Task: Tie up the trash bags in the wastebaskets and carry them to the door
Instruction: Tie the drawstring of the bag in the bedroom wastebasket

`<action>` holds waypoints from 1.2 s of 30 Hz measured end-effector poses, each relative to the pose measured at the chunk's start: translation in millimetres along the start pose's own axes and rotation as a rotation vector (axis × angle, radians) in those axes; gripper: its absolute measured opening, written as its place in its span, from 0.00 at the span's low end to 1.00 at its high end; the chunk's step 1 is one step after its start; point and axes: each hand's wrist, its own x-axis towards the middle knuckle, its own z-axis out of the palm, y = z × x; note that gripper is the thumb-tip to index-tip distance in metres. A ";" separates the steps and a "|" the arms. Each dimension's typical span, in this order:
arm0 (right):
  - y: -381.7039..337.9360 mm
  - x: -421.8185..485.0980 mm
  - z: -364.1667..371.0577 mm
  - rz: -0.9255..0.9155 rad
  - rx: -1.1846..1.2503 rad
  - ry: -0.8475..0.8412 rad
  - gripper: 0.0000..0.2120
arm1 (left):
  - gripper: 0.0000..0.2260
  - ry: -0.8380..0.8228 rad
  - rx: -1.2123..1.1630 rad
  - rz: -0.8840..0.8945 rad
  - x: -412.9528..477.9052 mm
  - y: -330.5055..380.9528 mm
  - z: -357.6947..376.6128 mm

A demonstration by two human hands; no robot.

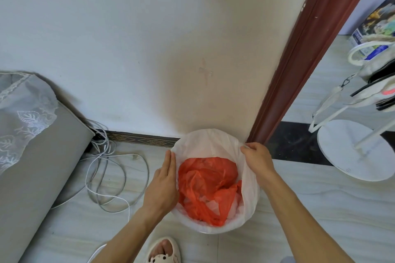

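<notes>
Gathering step, barely begun: white trash bag (249, 179) lines the wastebasket (210, 232), which stands on the floor (320, 198) at the foot of the wall (149, 49), beside the door frame (299, 60); orange bag (205, 186) inside. Not yet tied. Next, by judgement: lift both rims free and draw them together for a knot. Right hand (257, 159): fingers curled, pinching the far-right rim. Left hand (163, 186): fingers straight, together, flat against the left rim.

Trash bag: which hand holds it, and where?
The right hand pinches the trash bag at its right rim; the left hand rests flat on the left rim.
</notes>
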 end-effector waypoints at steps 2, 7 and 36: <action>-6.3 2.2 1.2 -0.014 0.093 0.006 0.09 | 0.39 -0.021 0.030 -0.028 0.9 2.3 -1.5; -12.5 -0.6 9.8 0.197 0.184 -0.130 0.10 | 0.42 -0.042 0.106 -0.076 4.0 0.6 -7.1; -14.2 -39.6 23.8 -0.241 -0.285 -0.507 0.11 | 0.33 0.028 0.053 -0.071 -10.7 -49.2 -7.5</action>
